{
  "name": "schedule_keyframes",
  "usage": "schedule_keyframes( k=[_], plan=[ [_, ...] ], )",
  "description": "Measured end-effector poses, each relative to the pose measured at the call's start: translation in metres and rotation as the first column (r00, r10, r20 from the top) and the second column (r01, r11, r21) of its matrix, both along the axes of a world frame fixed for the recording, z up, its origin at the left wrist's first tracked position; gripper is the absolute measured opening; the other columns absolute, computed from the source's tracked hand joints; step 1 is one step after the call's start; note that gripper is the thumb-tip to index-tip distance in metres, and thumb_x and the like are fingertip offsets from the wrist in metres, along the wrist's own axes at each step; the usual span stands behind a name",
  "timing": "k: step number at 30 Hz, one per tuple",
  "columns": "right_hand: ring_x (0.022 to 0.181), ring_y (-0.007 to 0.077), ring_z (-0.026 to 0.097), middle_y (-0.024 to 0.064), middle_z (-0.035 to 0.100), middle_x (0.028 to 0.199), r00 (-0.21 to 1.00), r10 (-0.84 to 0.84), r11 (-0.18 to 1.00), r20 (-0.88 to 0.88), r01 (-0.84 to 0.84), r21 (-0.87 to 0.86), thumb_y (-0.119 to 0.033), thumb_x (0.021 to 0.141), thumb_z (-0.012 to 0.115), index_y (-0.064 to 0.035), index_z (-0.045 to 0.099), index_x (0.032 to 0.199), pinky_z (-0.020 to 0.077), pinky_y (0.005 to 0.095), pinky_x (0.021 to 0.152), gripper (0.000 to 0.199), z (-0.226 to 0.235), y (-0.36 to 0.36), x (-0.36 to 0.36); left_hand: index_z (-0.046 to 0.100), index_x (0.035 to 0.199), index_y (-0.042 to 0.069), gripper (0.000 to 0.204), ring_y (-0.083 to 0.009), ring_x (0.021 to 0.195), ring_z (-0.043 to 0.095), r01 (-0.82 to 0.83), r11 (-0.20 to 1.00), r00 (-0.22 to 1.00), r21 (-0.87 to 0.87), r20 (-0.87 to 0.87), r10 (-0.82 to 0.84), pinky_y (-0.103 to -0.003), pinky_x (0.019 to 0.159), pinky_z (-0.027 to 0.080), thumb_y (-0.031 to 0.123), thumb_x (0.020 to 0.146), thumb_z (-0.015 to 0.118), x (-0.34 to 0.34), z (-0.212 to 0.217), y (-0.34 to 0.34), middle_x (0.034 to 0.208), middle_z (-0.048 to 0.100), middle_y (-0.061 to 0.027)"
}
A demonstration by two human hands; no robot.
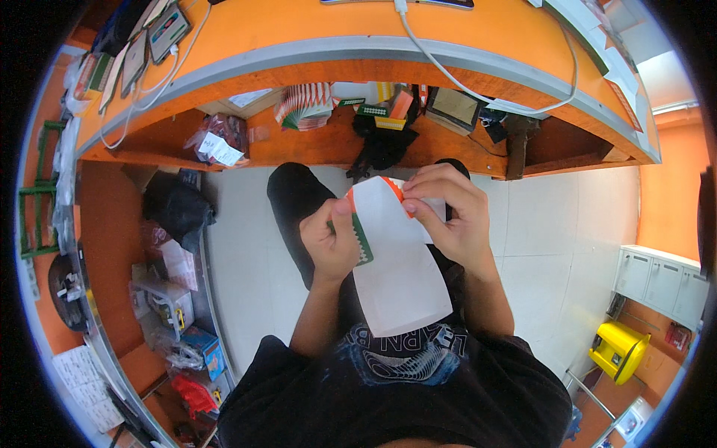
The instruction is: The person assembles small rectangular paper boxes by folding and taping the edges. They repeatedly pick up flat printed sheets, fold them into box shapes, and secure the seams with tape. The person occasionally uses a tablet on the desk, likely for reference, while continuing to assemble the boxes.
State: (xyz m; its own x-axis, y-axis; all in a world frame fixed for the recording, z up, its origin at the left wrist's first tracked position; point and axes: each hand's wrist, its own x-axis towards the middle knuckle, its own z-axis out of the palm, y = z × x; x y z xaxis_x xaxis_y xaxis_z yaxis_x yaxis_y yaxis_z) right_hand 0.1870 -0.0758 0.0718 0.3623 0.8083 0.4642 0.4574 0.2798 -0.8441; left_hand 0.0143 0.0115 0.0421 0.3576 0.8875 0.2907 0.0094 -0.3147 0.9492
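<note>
Above my lap, both hands hold a long white paper piece point(403, 287), curved and hanging toward my shirt. My left hand point(334, 243) is closed, its thumb pressed on a green printed card point(361, 239) with a white zigzag pattern at the paper's left side. My right hand point(452, 209) pinches an orange strip point(393, 189) at the paper's upper right edge between thumb and fingers. A bit of white paper also shows under the right palm. Whether card, strip and paper are one folded piece, I cannot tell.
Ahead is an orange desk point(299, 41) with a white cable point(448, 71) over its edge. Its lower shelf holds a fanned stack of printed cards point(305, 106), a black bag point(385, 145) and a dark box point(453, 110). A yellow stool-like object point(618, 352) stands right; left are cluttered shelves.
</note>
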Motion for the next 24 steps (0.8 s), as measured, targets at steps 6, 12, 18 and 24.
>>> schedule_keyframes(
  k=[6,12,18,24],
  plan=[
    [0.079,0.0089,0.063,0.0040,0.066,0.085,0.873,0.050,0.960,-0.485,-0.177,-0.219,-0.001,0.082,0.078,-0.0007,0.070,0.089,0.0503,0.0233,0.069,0.011,0.016,-0.004,0.001,0.063,0.076,-0.002,0.030,-0.0100,0.051,0.052,0.277,0.960,0.961,0.050,0.010,-0.277,-0.026,0.050,0.039,0.016,0.100,0.059,-0.007,0.001,0.012,0.058,0.056,-0.0061],
    [0.067,0.0075,0.062,0.0034,0.066,0.077,0.856,0.018,0.913,-0.517,-0.225,-0.341,-0.003,0.083,0.078,0.0003,0.072,0.083,0.0484,0.0222,0.061,0.007,0.016,-0.005,0.002,0.066,0.080,-0.001,0.023,-0.0139,0.050,0.055,0.287,0.957,0.958,0.051,-0.014,-0.287,-0.027,0.050,0.041,0.014,0.097,0.063,-0.007,0.003,0.011,0.061,0.058,-0.0078],
    [0.075,0.0086,0.064,0.0051,0.068,0.081,0.923,-0.083,0.921,-0.377,-0.073,-0.382,-0.005,0.086,0.076,0.0017,0.073,0.085,0.0498,0.0233,0.066,0.008,0.008,-0.004,0.002,0.069,0.094,-0.002,0.011,-0.0165,0.059,0.064,-0.159,0.783,0.968,0.601,-0.063,0.245,-0.030,0.057,0.051,0.002,0.086,0.074,0.012,0.013,-0.001,0.079,0.069,-0.0120],
    [0.096,0.0140,0.065,0.0111,0.070,0.106,0.880,-0.019,0.954,-0.474,-0.126,-0.272,-0.001,0.086,0.072,-0.0004,0.070,0.112,0.0525,0.0267,0.082,0.026,0.005,-0.007,-0.007,0.066,0.111,-0.003,0.025,-0.0161,0.085,0.074,0.244,0.948,0.951,-0.203,-0.144,-0.275,-0.027,0.076,0.058,0.001,0.087,0.073,0.012,0.031,-0.024,0.098,0.074,-0.0149]
  ],
)
